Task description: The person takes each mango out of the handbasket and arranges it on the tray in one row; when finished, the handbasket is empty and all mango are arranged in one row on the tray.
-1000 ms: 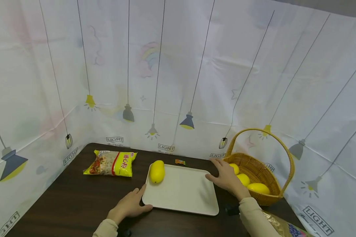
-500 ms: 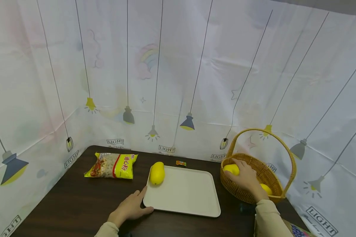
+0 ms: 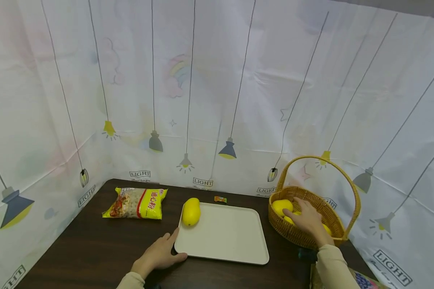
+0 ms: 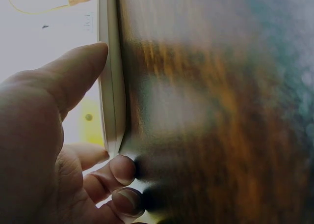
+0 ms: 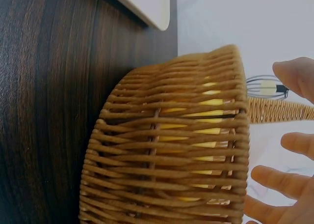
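My left hand rests at the lower left corner of the cream tray, its thumb at the front edge and a fingertip at the left side. In the left wrist view the thumb lies along the tray's rim, with other fingertips close over the table. A yellow mango-like fruit lies in the tray's back left corner. My right hand is over the wicker basket, fingers spread, beside several yellow fruits. Its fingers show above the rim in the right wrist view, partly out of frame.
A yellow bag of pasta lies at the back left. Behind the tray is a small orange packet. The basket's tall handle arches over its opening. Part of a patterned package shows under the right sleeve. A printed curtain borders the table.
My right hand has moved from beside the tray into the basket, reaching the left fruit, then shifting slightly right off it. The left hand stays at the tray's corner.
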A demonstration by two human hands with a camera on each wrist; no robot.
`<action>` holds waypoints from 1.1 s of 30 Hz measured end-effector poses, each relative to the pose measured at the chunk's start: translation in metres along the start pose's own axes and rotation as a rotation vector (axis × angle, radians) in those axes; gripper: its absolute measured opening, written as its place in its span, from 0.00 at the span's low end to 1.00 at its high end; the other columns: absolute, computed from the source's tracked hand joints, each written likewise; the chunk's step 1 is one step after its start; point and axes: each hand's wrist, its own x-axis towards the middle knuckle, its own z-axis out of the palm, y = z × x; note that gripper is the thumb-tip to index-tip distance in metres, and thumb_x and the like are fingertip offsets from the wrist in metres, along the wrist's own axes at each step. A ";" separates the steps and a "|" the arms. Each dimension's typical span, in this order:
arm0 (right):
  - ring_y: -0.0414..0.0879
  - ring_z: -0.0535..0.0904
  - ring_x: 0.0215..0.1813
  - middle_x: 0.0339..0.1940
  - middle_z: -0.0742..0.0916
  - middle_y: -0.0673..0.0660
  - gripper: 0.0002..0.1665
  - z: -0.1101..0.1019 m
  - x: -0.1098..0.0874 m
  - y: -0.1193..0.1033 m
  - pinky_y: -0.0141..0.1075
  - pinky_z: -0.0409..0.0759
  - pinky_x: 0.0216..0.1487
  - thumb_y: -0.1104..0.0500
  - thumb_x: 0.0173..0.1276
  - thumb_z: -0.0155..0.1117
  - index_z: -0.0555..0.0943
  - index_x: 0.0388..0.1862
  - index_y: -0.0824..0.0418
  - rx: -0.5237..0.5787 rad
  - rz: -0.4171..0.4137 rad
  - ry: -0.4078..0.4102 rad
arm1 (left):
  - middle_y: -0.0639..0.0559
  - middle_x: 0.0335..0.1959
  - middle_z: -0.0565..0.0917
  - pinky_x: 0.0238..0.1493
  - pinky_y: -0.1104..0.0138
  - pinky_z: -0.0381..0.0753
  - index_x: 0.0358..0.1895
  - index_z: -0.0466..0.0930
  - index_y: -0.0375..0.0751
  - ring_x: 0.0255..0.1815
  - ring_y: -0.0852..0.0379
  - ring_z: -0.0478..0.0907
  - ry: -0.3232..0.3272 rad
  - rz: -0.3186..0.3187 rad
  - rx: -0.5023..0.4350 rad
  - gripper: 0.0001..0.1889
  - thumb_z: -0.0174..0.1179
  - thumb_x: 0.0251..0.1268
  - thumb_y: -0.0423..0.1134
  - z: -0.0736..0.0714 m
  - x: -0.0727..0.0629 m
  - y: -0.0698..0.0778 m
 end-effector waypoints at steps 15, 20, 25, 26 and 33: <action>0.82 0.62 0.68 0.72 0.65 0.81 0.54 0.007 0.001 0.018 0.77 0.58 0.59 0.29 0.70 0.54 0.60 0.77 0.69 -0.020 0.041 -0.013 | 0.34 0.62 0.75 0.56 0.42 0.76 0.80 0.55 0.39 0.56 0.40 0.77 0.004 -0.015 -0.008 0.52 0.65 0.60 0.65 0.002 0.003 -0.005; 0.82 0.64 0.67 0.72 0.66 0.81 0.55 0.011 -0.001 0.021 0.77 0.58 0.58 0.28 0.69 0.54 0.60 0.77 0.69 -0.026 0.055 -0.019 | 0.33 0.63 0.74 0.58 0.41 0.76 0.79 0.55 0.38 0.57 0.38 0.77 -0.001 -0.011 -0.012 0.52 0.65 0.60 0.65 0.003 0.002 -0.005; 0.80 0.65 0.67 0.71 0.67 0.81 0.52 0.013 0.000 0.023 0.76 0.59 0.58 0.31 0.71 0.55 0.61 0.76 0.69 -0.033 0.058 -0.011 | 0.32 0.64 0.74 0.59 0.41 0.75 0.79 0.55 0.37 0.59 0.37 0.77 -0.008 -0.011 -0.029 0.54 0.64 0.59 0.68 0.005 0.003 -0.005; 0.80 0.65 0.67 0.71 0.67 0.81 0.52 0.013 0.001 0.024 0.76 0.59 0.57 0.31 0.70 0.55 0.62 0.76 0.69 -0.034 0.057 -0.010 | 0.32 0.64 0.73 0.59 0.41 0.75 0.79 0.55 0.37 0.59 0.37 0.76 -0.010 -0.011 -0.031 0.54 0.64 0.59 0.68 0.005 0.003 -0.004; 0.80 0.63 0.69 0.72 0.66 0.81 0.55 0.012 0.006 0.033 0.76 0.59 0.56 0.27 0.70 0.52 0.60 0.77 0.68 -0.036 0.085 -0.062 | 0.33 0.64 0.74 0.58 0.41 0.76 0.80 0.55 0.38 0.58 0.38 0.77 -0.014 -0.012 -0.024 0.53 0.64 0.59 0.67 0.003 0.003 -0.005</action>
